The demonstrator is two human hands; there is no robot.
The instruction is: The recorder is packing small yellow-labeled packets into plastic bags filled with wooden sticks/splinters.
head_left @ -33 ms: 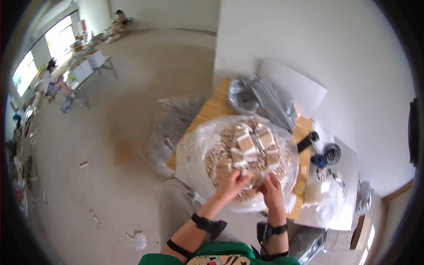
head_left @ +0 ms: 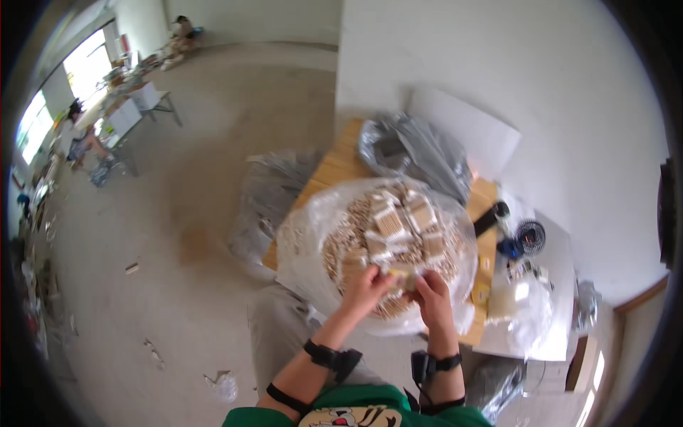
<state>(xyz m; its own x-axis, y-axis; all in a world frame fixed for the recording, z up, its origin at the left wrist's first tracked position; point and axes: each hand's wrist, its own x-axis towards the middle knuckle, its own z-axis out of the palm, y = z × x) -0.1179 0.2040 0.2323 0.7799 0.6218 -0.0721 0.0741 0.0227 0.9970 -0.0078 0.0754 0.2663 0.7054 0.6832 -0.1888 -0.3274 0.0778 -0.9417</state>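
Note:
My left hand [head_left: 363, 290] and my right hand [head_left: 432, 292] meet over the near part of a heap. Between their fingertips they pinch a small packet [head_left: 400, 277] with a yellow patch; its contents are too small to make out. Beneath lie many short, light-brown wooden pieces [head_left: 346, 238] on a large clear plastic bag [head_left: 300, 245], spread open. Just beyond my hands, several white-wrapped bundles [head_left: 388, 222] of thin wooden sticks rest on the heap. Fingers of both hands are closed on the packet.
The wooden table [head_left: 331, 165] carries a grey plastic bag [head_left: 420, 153] at its far side. To the right are a black cylinder [head_left: 491, 218], a small fan [head_left: 530, 236] and a white side table [head_left: 555, 313]. Far left, a person [head_left: 78, 139] sits by white boxes [head_left: 123, 117].
The whole view has shifted slightly. Both hands still hold the packet, which now lies flatter between them with its yellow patch showing more clearly.

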